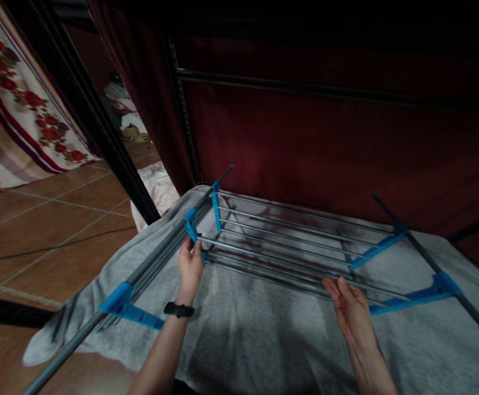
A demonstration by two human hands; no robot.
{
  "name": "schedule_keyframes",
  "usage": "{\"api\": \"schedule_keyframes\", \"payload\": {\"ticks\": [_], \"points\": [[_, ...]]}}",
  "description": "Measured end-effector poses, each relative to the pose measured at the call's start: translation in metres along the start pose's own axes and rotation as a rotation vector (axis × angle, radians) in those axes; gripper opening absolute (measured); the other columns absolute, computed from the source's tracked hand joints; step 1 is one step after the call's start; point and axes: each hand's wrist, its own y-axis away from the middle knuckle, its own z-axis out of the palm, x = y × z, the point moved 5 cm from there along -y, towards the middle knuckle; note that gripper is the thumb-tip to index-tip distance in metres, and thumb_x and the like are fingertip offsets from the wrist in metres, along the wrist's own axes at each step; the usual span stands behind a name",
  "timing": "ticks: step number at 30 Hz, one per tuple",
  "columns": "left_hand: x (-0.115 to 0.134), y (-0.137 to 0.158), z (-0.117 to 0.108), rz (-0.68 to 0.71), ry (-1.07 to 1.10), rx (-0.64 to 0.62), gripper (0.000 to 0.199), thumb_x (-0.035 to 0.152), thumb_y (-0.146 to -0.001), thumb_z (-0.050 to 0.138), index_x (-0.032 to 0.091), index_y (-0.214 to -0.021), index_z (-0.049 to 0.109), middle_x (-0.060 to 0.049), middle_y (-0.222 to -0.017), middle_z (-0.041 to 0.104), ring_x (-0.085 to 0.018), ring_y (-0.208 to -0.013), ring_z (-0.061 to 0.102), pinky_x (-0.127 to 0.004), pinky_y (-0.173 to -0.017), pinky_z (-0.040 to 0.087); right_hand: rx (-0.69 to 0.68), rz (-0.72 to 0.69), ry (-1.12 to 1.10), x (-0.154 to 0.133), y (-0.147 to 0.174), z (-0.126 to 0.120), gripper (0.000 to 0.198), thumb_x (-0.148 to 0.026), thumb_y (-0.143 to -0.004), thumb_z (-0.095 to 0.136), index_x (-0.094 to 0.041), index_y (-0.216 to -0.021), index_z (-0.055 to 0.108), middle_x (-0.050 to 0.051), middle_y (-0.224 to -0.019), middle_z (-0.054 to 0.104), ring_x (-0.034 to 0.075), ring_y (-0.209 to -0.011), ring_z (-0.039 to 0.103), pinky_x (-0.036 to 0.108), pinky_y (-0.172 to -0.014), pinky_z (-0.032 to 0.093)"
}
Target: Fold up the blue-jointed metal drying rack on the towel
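A metal rack of grey tubes with blue plastic brackets, which looks like a clothes drying rack (264, 250), stands on a grey blanket. My left hand (190, 269), with a dark band at the wrist, pinches the left end of a front crossbar beside a blue bracket (190, 224). Farther right along the rack, my right hand (349, 307) has its thumb and fingers at the crossbars, close to the right blue bracket (416, 295). Its fingertips are partly hidden behind the tubes. Another blue bracket (118, 299) sits on the long left side tube (157, 252).
The grey blanket (239, 334) covers a bed-like surface inside a black metal frame (100, 126). Dark red cloth (305, 148) hangs behind. At left are a tiled floor (79, 219), a dark cable (58, 246) and a flowered cloth (29, 104).
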Motion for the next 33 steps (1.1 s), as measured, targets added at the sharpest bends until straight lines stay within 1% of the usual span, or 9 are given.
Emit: {"api": "schedule_keyframes", "payload": {"ticks": [6, 11, 13, 16, 19, 23, 26, 30, 33], "points": [[0.0022, 0.0000, -0.0005, 0.005, 0.006, -0.011, 0.041, 0.051, -0.090, 0.063, 0.017, -0.112, 0.073, -0.015, -0.117, 0.078, -0.029, -0.111, 0.073, -0.044, -0.103, 0.056, -0.004, 0.002, 0.013, 0.0001, -0.0012, -0.0021, 0.041, -0.050, -0.055, 0.102, -0.023, -0.070, 0.075, 0.001, -0.074, 0.073, 0.022, -0.081, 0.079, 0.046, -0.099, 0.065], [0.0054, 0.0006, -0.0006, 0.005, 0.013, -0.022, 0.040, 0.047, -0.090, 0.063, 0.016, -0.112, 0.073, -0.016, -0.117, 0.078, -0.029, -0.112, 0.073, -0.045, -0.105, 0.055, -0.004, 0.006, 0.011, -0.0016, 0.0024, -0.0003, 0.042, -0.049, -0.055, 0.103, -0.022, -0.069, 0.074, 0.001, -0.074, 0.074, 0.021, -0.081, 0.079, 0.040, -0.098, 0.065], [0.0057, 0.0007, -0.0005, 0.000, 0.018, -0.023, 0.040, 0.047, -0.090, 0.063, 0.017, -0.113, 0.073, -0.016, -0.118, 0.078, -0.029, -0.113, 0.073, -0.044, -0.105, 0.055, 0.000, 0.006, 0.000, -0.0015, 0.0036, 0.0008, 0.041, -0.049, -0.056, 0.102, -0.023, -0.069, 0.073, 0.000, -0.074, 0.074, 0.021, -0.082, 0.079, 0.041, -0.099, 0.064], [0.0055, 0.0008, -0.0001, -0.005, 0.028, -0.024, 0.041, 0.049, -0.090, 0.063, 0.017, -0.113, 0.073, -0.017, -0.118, 0.078, -0.029, -0.113, 0.073, -0.044, -0.105, 0.056, 0.018, 0.000, -0.011, -0.0004, 0.0046, 0.0018, 0.040, -0.048, -0.058, 0.101, -0.023, -0.069, 0.072, -0.001, -0.074, 0.073, 0.022, -0.082, 0.079, 0.044, -0.101, 0.064], [0.0044, 0.0008, 0.0002, -0.010, 0.037, -0.023, 0.043, 0.051, -0.090, 0.064, 0.017, -0.113, 0.073, -0.017, -0.118, 0.078, -0.029, -0.114, 0.073, -0.044, -0.107, 0.055, 0.034, 0.006, -0.007, 0.0007, 0.0047, 0.0020, 0.041, -0.048, -0.059, 0.101, -0.023, -0.071, 0.071, -0.001, -0.074, 0.072, 0.021, -0.081, 0.079, 0.044, -0.102, 0.063], [0.0019, 0.0008, 0.0001, -0.027, 0.043, -0.021, 0.046, 0.054, -0.088, 0.066, 0.016, -0.114, 0.073, -0.017, -0.120, 0.077, -0.029, -0.114, 0.072, -0.045, -0.107, 0.054, 0.014, 0.010, 0.008, 0.0003, 0.0033, 0.0022, 0.041, -0.048, -0.061, 0.101, -0.021, -0.071, 0.072, 0.000, -0.074, 0.073, 0.020, -0.081, 0.078, 0.043, -0.103, 0.062], [0.0020, 0.0015, -0.0008, -0.035, 0.052, -0.028, 0.048, 0.056, -0.088, 0.067, 0.017, -0.115, 0.073, -0.016, -0.122, 0.077, -0.030, -0.116, 0.071, -0.045, -0.109, 0.053, -0.002, -0.004, 0.009, -0.0004, 0.0013, 0.0015, 0.040, -0.049, -0.060, 0.101, -0.022, -0.069, 0.072, 0.000, -0.072, 0.072, 0.021, -0.079, 0.078, 0.045, -0.101, 0.063], [0.0057, 0.0029, -0.0026, -0.044, 0.096, -0.073, 0.050, 0.057, -0.088, 0.066, 0.017, -0.118, 0.074, -0.015, -0.124, 0.077, -0.030, -0.122, 0.070, -0.045, -0.112, 0.050, -0.012, -0.018, 0.011, 0.0004, 0.0000, 0.0005, 0.039, -0.049, -0.060, 0.101, -0.024, -0.065, 0.071, -0.002, -0.066, 0.069, 0.023, -0.080, 0.078, 0.045, -0.100, 0.064], [0.0097, 0.0039, -0.0040, -0.037, 0.096, -0.080, 0.050, 0.059, -0.089, 0.064, 0.018, -0.117, 0.075, -0.014, -0.125, 0.077, -0.030, -0.123, 0.069, -0.045, -0.114, 0.049, -0.015, -0.018, -0.002, 0.0013, 0.0003, 0.0004, 0.038, -0.048, -0.062, 0.101, -0.024, -0.069, 0.072, -0.002, -0.069, 0.070, 0.021, -0.081, 0.079, 0.043, -0.099, 0.065]]}}
